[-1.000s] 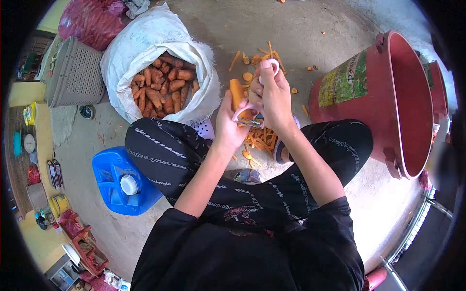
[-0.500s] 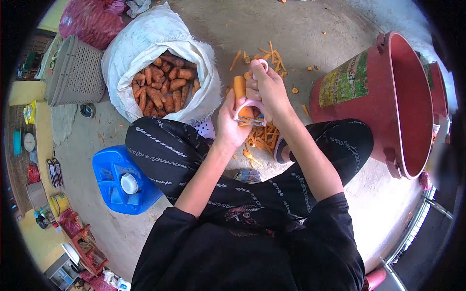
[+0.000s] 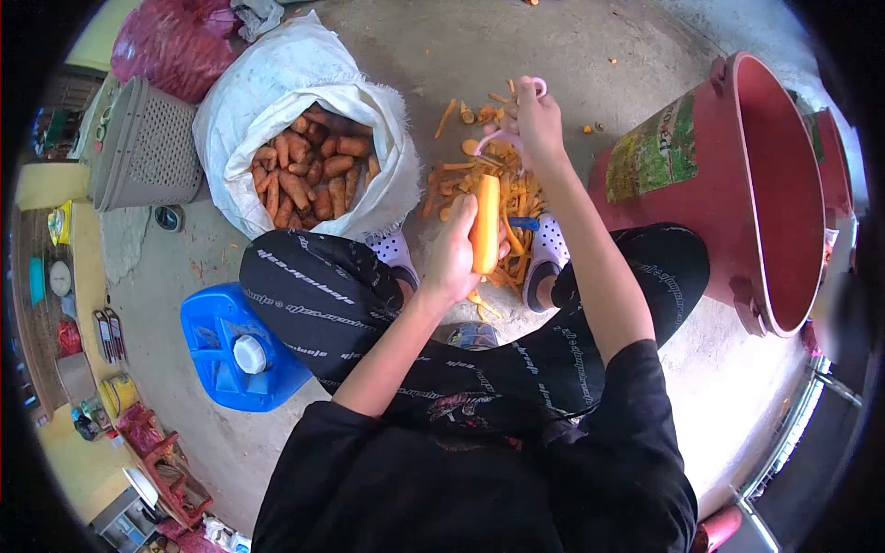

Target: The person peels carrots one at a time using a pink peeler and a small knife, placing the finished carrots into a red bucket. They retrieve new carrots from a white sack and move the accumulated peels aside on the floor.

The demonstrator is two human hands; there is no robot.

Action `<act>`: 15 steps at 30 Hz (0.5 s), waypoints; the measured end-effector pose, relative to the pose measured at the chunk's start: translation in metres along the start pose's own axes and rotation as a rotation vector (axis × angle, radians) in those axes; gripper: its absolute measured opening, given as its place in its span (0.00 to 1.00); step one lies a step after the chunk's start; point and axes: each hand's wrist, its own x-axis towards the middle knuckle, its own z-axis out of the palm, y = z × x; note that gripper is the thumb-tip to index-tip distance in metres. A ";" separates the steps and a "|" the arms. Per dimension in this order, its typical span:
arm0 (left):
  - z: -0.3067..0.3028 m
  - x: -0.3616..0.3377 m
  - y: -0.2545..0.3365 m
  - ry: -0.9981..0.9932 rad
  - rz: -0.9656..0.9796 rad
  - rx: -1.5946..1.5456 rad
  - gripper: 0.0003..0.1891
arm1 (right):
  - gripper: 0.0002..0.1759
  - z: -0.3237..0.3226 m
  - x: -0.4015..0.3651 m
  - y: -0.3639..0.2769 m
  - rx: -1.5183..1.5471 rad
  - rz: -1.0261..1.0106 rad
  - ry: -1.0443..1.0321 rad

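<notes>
My left hand is wrapped round a peeled orange carrot, held upright between my knees. Above and to the right, my right hand grips a pink peeler, which is apart from the carrot. Beneath both hands a heap of orange peelings and pieces lies on the floor, and a blue object shows among them. An open white sack holds several unpeeled carrots to the left.
On the right stands a large red bucket. A blue jerrycan is beside my left knee. At the upper left are a grey basket and a red mesh sack. My feet in light clogs flank the peelings.
The peeler has moved up and away from the carrot with my right hand. My left hand has shifted the carrot slightly right and down, and more of the clogs and the blue object shows.
</notes>
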 end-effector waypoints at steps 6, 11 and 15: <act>0.008 0.001 0.009 0.074 -0.020 0.009 0.16 | 0.16 -0.013 0.011 0.003 -0.277 -0.261 0.040; -0.005 0.012 0.018 0.175 0.003 -0.124 0.16 | 0.13 0.017 -0.060 -0.040 0.164 -0.125 -0.069; 0.009 0.009 0.031 0.111 0.030 -0.130 0.16 | 0.12 0.039 -0.101 -0.040 0.208 0.041 -0.106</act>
